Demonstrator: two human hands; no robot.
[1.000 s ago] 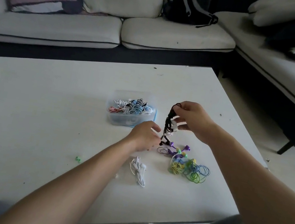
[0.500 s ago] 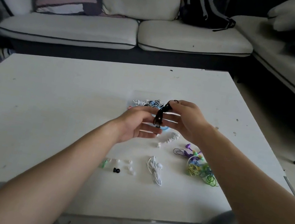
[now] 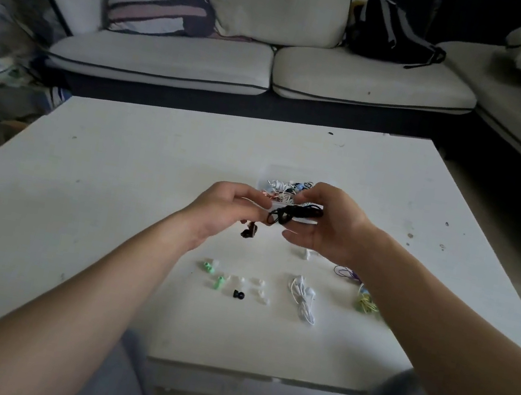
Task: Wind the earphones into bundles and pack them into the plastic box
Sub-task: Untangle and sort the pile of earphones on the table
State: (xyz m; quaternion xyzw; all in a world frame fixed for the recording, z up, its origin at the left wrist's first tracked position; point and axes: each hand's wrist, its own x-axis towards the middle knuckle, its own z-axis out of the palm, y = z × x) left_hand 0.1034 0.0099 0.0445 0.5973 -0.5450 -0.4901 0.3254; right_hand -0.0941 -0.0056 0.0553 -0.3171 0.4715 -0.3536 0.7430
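Gripped in the curled right hand [image 3: 330, 227], coiled black earphones [image 3: 298, 211] — tail pinched by the left hand [image 3: 229, 207] (tension for winding, probably) — raised near the plastic box [image 3: 268, 172]

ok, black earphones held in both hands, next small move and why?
Probably wind the dangling earbud end onto the black coil: the right hand holds the coil, the left hand pinches its cord, and that end hangs loose, so it isn't ready for the plastic box.
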